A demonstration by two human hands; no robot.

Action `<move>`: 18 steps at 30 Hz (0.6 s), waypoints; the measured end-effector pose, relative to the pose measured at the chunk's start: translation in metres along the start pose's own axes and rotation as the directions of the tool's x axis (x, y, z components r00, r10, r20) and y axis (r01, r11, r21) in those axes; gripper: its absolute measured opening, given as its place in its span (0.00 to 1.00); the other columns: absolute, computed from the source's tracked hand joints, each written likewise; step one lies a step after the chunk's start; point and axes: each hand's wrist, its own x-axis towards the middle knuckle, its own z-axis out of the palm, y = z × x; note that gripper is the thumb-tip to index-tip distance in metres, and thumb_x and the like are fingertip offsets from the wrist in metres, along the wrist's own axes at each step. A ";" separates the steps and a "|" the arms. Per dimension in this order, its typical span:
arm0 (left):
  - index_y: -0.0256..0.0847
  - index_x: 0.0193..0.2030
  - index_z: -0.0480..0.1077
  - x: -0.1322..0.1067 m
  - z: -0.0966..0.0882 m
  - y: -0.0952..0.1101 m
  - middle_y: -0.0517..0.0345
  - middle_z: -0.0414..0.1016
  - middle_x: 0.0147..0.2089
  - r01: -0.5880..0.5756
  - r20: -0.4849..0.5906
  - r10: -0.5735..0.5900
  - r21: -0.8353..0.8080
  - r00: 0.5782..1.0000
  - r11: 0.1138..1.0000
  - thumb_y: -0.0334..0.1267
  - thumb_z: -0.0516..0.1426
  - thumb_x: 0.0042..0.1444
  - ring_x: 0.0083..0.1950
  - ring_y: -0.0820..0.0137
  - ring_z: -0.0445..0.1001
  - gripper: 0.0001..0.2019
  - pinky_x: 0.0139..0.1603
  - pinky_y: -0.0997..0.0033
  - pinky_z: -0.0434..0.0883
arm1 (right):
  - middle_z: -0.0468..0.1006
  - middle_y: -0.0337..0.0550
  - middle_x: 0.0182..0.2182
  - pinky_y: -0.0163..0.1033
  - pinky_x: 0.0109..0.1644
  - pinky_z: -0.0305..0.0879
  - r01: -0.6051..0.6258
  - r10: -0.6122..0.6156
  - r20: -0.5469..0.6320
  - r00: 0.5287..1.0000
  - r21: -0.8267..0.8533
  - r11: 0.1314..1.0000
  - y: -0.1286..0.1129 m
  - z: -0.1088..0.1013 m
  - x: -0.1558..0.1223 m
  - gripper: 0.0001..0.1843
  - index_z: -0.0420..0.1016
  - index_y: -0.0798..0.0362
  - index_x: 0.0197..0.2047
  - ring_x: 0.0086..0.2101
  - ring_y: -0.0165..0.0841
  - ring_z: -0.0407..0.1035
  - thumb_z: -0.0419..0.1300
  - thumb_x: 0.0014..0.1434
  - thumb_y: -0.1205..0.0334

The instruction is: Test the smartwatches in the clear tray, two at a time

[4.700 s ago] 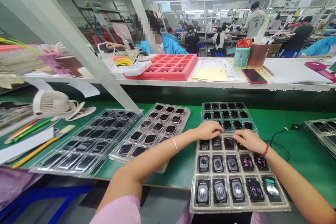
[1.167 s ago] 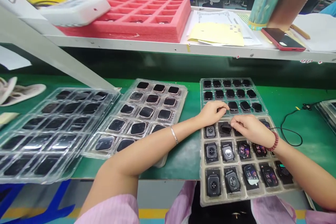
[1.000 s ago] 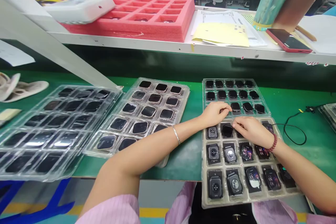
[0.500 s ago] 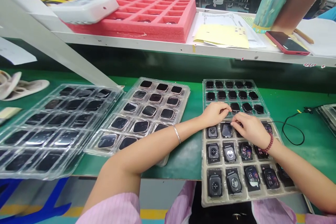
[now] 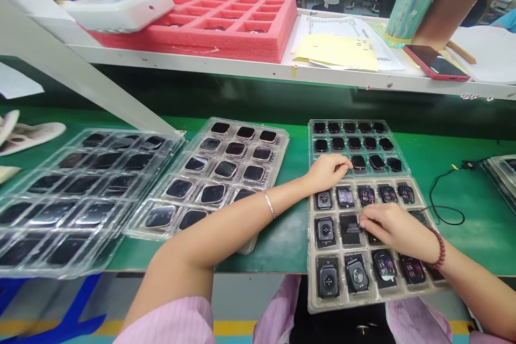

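Note:
A beige tray [image 5: 310,301] of smartwatch bodies lies at the bench's front edge. Some bodies lie face up with lit screens, others back up. My right hand [image 5: 397,228] reaches over the tray's middle row, and its fingertips pinch a dark watch body [image 5: 353,227] tilted in its pocket. My left hand [image 5: 327,171] rests with curled fingers on the tray's far edge, where it meets a clear tray [image 5: 312,142] of black watch bodies. The top row beside my left hand shows several lit screens [image 5: 366,193].
Two more clear trays of dark-screened watches [image 5: 226,172] [image 5: 80,193] lie to the left on the green mat. A black cable [image 5: 443,199] loops at the right. The shelf above holds a red foam tray [image 5: 226,21], papers [image 5: 338,51] and a red phone [image 5: 435,62].
My right hand has moved from the near tray's top row down to its middle row and now pinches a watch there. The top row now shows lit screens. My left hand has stayed put.

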 end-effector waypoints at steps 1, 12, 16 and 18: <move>0.40 0.37 0.76 0.000 0.000 0.000 0.58 0.79 0.37 0.003 0.001 -0.003 0.003 1.000 1.000 0.31 0.51 0.56 0.36 0.70 0.75 0.12 0.39 0.71 0.69 | 0.74 0.39 0.25 0.34 0.32 0.60 -0.033 0.032 -0.016 0.999 -0.003 0.999 0.003 0.001 0.001 0.13 0.67 0.52 0.28 0.27 0.32 0.68 0.50 0.65 0.67; 0.39 0.37 0.76 0.000 0.000 0.000 0.58 0.79 0.37 -0.005 -0.006 0.005 -0.007 1.000 1.000 0.30 0.51 0.56 0.35 0.70 0.75 0.12 0.38 0.71 0.69 | 0.71 0.38 0.22 0.35 0.31 0.58 -0.111 0.111 -0.052 0.992 -0.005 0.994 0.008 -0.001 0.002 0.16 0.65 0.52 0.27 0.25 0.31 0.66 0.47 0.67 0.63; 0.39 0.37 0.76 0.000 0.001 0.000 0.58 0.79 0.37 -0.003 -0.002 0.003 -0.004 1.000 1.000 0.30 0.51 0.56 0.35 0.71 0.74 0.12 0.38 0.72 0.69 | 0.72 0.37 0.23 0.34 0.31 0.59 -0.106 0.107 -0.030 0.994 0.033 0.994 0.010 0.000 0.003 0.15 0.66 0.52 0.29 0.26 0.31 0.67 0.48 0.67 0.61; 0.39 0.37 0.76 0.000 0.001 -0.001 0.58 0.79 0.37 -0.002 -0.001 0.002 -0.009 1.000 1.000 0.30 0.51 0.56 0.35 0.71 0.75 0.12 0.39 0.71 0.69 | 0.73 0.37 0.25 0.34 0.33 0.59 -0.116 0.116 -0.053 0.992 0.014 0.993 0.013 0.004 0.005 0.12 0.67 0.52 0.31 0.27 0.31 0.68 0.50 0.66 0.61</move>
